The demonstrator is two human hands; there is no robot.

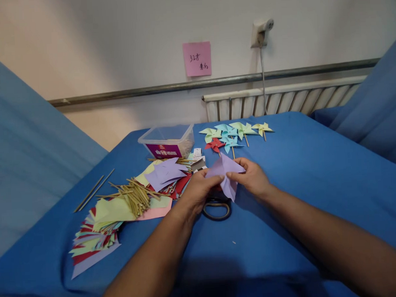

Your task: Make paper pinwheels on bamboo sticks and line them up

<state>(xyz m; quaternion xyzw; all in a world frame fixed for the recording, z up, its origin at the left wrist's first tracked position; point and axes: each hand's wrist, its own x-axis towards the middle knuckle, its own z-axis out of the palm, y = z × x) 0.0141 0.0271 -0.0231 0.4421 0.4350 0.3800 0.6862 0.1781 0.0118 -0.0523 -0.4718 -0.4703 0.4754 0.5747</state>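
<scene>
A purple paper pinwheel piece point(223, 165), partly folded, is held up over the middle of the table between both hands. My left hand point(201, 187) pinches its left side, thumb near the centre. From the right, my right hand point(251, 177) grips the paper with thumb and fingers, its thumb also close to the centre. Just below lies a pair of scissors point(217, 217); a black handle loop shows and the rest is hidden. Beyond the hands lie several finished pinwheels on sticks, among them a red pinwheel point(214, 145) and a blue pinwheel point(231, 143).
Left of my hands are a pile of short sticks point(137, 199), purple paper sheets point(166, 172) and a fanned stack of coloured paper point(93, 240). A clear plastic box point(168, 141) stands behind. Two long sticks point(94, 192) lie far left. Blue cloth point(317, 178) covers the table.
</scene>
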